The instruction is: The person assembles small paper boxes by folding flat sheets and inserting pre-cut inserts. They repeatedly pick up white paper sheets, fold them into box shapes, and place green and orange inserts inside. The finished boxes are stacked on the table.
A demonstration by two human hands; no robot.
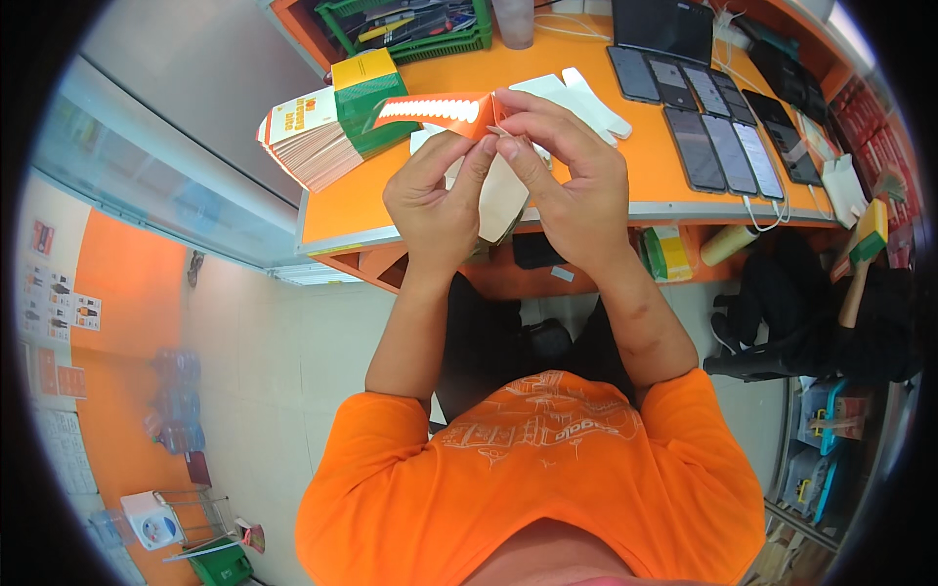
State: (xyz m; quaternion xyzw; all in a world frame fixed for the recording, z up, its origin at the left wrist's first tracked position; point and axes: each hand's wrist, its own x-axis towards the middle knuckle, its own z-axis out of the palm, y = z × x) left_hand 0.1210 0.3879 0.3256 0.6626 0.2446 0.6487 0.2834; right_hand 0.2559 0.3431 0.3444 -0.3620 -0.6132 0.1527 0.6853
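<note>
My left hand (435, 200) and my right hand (581, 181) meet over the front of the orange table. Between their thumbs and fingers they pinch an orange paper carton (435, 112) with a white scalloped pattern. Its patterned part points left, and my fingertips hide the pinched end. A pale panel (500, 195) shows below my hands; whether it belongs to the same carton I cannot tell. To the left lies a fanned stack of flat folded cartons (313, 146), against a green and yellow bundle (376, 103). White paper pieces (567, 103) lie behind my right hand.
Several phones (705, 146), some cabled, lie to the right before a dark screen (664, 29). A green basket (415, 34) of pens and a clear cup (513, 21) stand at the back. At far right, a person in black (831, 313) holds a green and yellow carton (868, 234).
</note>
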